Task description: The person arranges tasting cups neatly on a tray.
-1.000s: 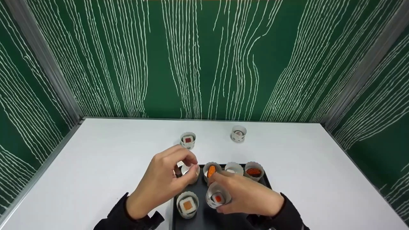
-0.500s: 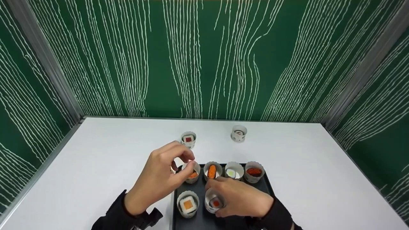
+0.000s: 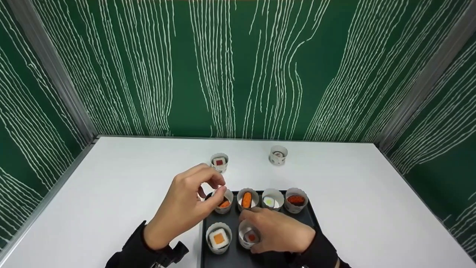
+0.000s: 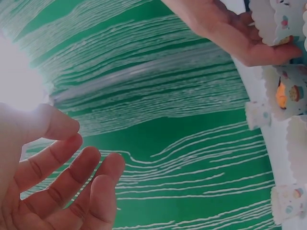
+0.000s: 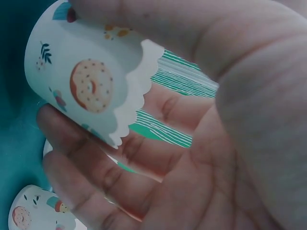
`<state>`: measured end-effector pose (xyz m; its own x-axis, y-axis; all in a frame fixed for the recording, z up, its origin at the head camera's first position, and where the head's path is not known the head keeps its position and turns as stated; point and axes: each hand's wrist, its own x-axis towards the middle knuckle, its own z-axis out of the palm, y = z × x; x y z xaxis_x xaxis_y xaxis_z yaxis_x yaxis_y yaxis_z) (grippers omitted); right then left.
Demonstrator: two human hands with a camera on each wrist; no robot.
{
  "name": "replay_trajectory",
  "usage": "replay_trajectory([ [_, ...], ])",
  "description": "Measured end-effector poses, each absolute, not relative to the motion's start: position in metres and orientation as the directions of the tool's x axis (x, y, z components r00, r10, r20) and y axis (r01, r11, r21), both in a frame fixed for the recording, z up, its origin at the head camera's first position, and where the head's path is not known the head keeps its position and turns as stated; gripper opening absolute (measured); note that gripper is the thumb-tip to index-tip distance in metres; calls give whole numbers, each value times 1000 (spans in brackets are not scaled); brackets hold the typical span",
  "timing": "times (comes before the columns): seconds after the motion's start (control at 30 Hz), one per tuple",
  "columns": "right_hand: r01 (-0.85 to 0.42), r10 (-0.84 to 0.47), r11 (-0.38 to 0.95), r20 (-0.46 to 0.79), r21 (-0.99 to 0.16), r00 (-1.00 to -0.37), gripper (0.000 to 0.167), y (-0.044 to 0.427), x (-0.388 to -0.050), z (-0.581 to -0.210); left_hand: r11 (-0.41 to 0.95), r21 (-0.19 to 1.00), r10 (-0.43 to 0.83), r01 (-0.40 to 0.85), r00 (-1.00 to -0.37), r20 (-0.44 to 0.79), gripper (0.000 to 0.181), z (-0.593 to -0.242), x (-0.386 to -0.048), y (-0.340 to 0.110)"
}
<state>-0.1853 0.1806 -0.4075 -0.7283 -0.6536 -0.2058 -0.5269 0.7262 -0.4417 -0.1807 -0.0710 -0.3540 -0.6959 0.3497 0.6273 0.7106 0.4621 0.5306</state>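
Note:
My right hand (image 3: pixel 280 229) grips a paper baking cup (image 5: pixel 91 62) by its sides, thumb on one side and fingers on the other. The cup has a scalloped rim and a printed doughnut. A sushi piece (image 3: pixel 251 236) with a red centre sits inside. The cup is upright at the black tray (image 3: pixel 228 260), right of another cup (image 3: pixel 210 243) whose sushi roll (image 3: pixel 218 238) has an orange centre. My left hand (image 3: pixel 187 204) holds nothing; its fingers are loosely bent above the tray's back left corner, partly covering a cup (image 3: pixel 227 197) with orange sushi.
Along the tray's back edge stand more filled cups, with an orange piece (image 3: pixel 246 200), a pale roll (image 3: pixel 268 201) and a red-topped piece (image 3: pixel 296 200). Farther back on the white table (image 3: pixel 130 178) are two cups, one left (image 3: pixel 220 169) and one right (image 3: pixel 277 161). Green walls (image 3: pixel 245 93) enclose the table.
The right hand has lowered the cup slightly and brought it a little left, beside the orange-centred roll's cup. The left hand has drawn back slightly to the left, showing more of the cup behind it.

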Motion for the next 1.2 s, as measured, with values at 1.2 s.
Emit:
replay_trajectory([
  [1.2, -449, -631, 727, -249, -520, -734, 51, 187, -185, -399, 483, 527, 339, 699, -704, 623, 12, -357, -190, -73],
])
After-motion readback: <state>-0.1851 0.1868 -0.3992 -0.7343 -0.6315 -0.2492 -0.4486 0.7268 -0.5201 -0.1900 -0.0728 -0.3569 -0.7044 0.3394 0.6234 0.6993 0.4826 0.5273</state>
